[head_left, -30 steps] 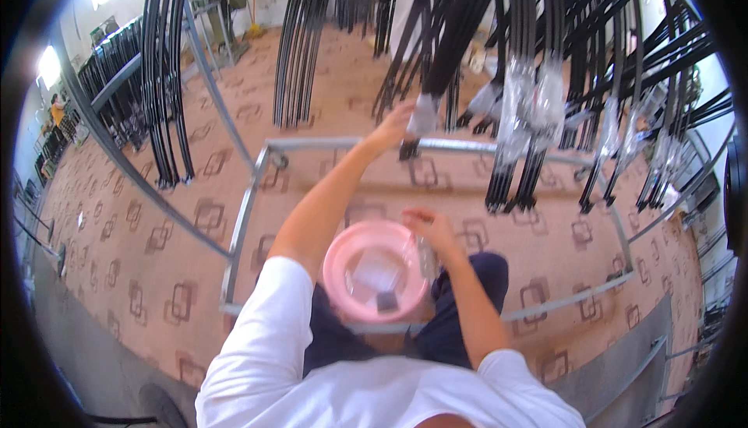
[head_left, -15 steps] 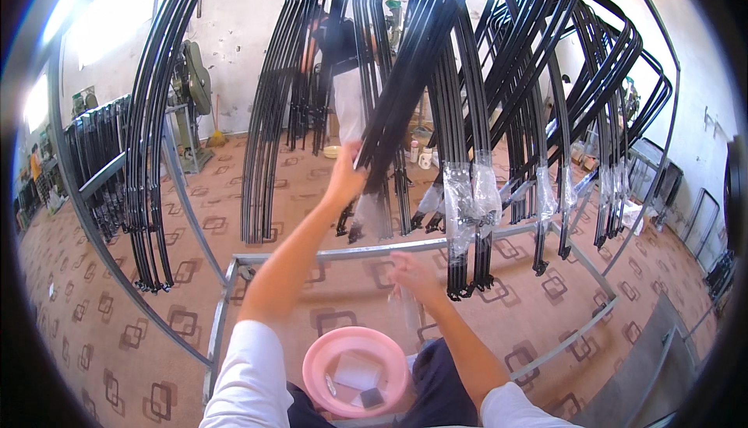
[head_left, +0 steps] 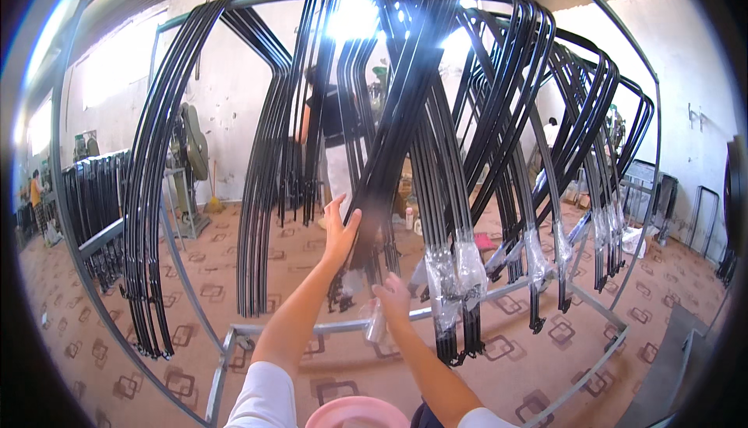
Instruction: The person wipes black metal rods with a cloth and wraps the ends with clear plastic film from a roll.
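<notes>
My left hand (head_left: pixel 340 232) is open, its fingers spread and its thumb side against a bundle of black bent metal tubes (head_left: pixel 383 155) hanging from the rack. Below it and to the right, my right hand (head_left: pixel 394 297) is closed, smeared by motion, beside the lower ends of that bundle. From its underside a roll of clear plastic film (head_left: pixel 376 325) sticks out, pale and see-through. Just right of my hands, the neighbouring tubes carry a clear plastic wrapping (head_left: pixel 442 276) near their lower ends.
The metal rack's lower bar (head_left: pixel 343 326) runs behind my forearms. More black tubes (head_left: pixel 263 218) hang to the left. A pink basin (head_left: pixel 358 411) sits near my lap. A person (head_left: pixel 336 116) stands behind the tubes. A grey metal panel (head_left: pixel 662 373) lies at the right.
The view has tipped upward, so the basin slips toward the lower edge. My left hand's fingers have spread beside the tubes. My right hand has come closer to the tubes with the roll.
</notes>
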Demonstrator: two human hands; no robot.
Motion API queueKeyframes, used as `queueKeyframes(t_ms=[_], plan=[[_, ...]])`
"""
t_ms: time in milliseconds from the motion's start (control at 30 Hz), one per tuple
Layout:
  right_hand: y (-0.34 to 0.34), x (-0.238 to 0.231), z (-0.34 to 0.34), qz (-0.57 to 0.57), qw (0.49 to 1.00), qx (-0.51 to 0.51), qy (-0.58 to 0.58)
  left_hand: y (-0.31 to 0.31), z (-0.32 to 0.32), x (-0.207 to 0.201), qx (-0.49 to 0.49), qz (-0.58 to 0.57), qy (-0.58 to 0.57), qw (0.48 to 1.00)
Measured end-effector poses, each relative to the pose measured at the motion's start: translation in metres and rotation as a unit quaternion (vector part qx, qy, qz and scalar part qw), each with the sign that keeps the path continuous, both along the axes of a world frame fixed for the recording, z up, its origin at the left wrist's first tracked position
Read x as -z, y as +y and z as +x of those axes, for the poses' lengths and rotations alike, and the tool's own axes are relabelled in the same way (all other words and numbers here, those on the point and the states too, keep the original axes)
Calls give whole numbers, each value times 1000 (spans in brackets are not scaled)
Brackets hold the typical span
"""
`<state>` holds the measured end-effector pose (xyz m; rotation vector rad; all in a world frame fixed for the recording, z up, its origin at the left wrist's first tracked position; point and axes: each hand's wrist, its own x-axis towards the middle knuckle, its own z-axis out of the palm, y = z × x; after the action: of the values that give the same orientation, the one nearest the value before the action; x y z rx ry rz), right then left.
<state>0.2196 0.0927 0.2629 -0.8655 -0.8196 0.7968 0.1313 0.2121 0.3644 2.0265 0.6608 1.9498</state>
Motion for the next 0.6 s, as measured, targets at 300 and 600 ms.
queueKeyframes(t_ms=[300, 600], plan=[[64, -47, 18, 98, 988, -119, 5, 16, -3, -65, 413, -234, 94, 875], [50, -69, 7, 80, 986, 35, -142, 9, 3, -70, 217, -34, 151, 964]])
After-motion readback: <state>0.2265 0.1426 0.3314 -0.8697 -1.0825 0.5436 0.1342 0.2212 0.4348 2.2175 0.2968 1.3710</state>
